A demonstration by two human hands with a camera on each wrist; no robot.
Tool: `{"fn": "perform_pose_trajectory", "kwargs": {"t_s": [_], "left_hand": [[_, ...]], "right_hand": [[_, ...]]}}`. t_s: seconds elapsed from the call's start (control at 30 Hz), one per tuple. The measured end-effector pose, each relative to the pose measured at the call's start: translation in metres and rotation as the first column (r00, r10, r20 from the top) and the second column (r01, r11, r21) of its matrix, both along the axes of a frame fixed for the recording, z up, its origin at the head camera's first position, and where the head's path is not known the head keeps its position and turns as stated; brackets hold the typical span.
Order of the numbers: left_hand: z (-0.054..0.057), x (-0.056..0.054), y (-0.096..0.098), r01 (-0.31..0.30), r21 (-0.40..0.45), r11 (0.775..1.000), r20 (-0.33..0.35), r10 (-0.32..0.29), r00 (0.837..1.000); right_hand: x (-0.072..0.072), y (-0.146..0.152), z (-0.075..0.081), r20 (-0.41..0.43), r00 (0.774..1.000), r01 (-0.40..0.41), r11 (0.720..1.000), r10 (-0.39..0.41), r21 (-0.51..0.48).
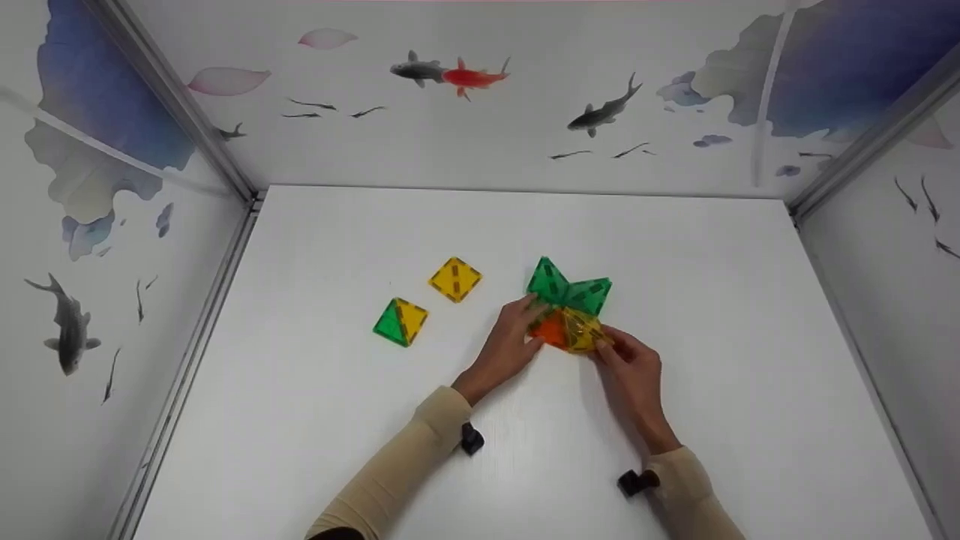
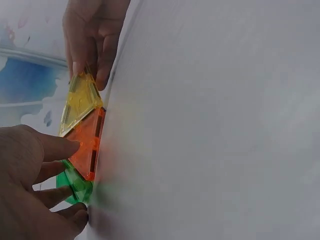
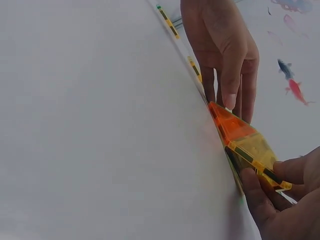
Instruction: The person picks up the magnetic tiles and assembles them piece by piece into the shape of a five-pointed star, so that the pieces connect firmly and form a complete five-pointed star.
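Note:
A cluster of translucent magnetic tiles stands on the white table: green triangles [image 1: 549, 280] form two points at the back, with an orange triangle [image 1: 551, 330] and a yellow triangle [image 1: 580, 331] in front. My left hand [image 1: 508, 339] is at the cluster's left side, thumb against the orange face and other, fairly straight fingers along the green tiles [image 2: 77, 184]. From the right, my right hand [image 1: 634, 371] pinches the outer corner of the yellow triangle between thumb and fingers. In the right wrist view this yellow tile [image 3: 250, 152] leans beside the orange one [image 3: 232, 127].
Left of the cluster, two flat diamond shapes lie on the table [image 1: 300, 262]: a yellow pair of triangles [image 1: 455, 280] and a green-and-yellow pair [image 1: 400, 322]. White panels with painted fish [image 1: 472, 76] enclose the back and sides. Small black devices [image 1: 471, 439] sit at both wrists.

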State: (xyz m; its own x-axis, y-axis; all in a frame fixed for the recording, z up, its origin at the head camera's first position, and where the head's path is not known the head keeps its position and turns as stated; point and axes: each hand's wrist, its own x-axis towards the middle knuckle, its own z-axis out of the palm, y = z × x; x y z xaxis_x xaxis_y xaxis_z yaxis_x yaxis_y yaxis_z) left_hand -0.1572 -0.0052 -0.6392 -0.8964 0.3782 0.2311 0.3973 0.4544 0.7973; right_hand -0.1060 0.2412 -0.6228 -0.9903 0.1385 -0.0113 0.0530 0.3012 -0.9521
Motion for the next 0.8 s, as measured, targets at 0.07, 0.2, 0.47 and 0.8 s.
{"fn": "perform_pose_trajectory", "kwargs": {"t_s": [0.07, 0.2, 0.47, 0.8], "left_hand": [[0.009, 0.007, 0.003, -0.014, -0.037, 0.999, 0.007, 0.014, 1.000], [0.020, 0.020, 0.010, -0.055, -0.099, 0.994, 0.038, 0.059, 0.998], [0.008, 0.026, 0.010, -0.089, -0.053, 0.995, 0.014, 0.090, 0.996], [0.028, 0.037, -0.070, -0.260, -0.022, 0.965, 0.013, 0.260, 0.966]], "right_hand": [[-0.005, 0.004, 0.001, 0.001, 1.000, -0.016, 1.000, 0.016, 0.019], [-0.018, 0.012, 0.002, 0.005, 0.998, -0.061, 0.996, 0.061, 0.062], [-0.037, 0.020, 0.012, 0.006, 0.990, -0.138, 0.973, 0.139, 0.185], [-0.030, -0.004, 0.032, -0.403, 0.910, 0.044, 0.948, 0.092, 0.316]]}}
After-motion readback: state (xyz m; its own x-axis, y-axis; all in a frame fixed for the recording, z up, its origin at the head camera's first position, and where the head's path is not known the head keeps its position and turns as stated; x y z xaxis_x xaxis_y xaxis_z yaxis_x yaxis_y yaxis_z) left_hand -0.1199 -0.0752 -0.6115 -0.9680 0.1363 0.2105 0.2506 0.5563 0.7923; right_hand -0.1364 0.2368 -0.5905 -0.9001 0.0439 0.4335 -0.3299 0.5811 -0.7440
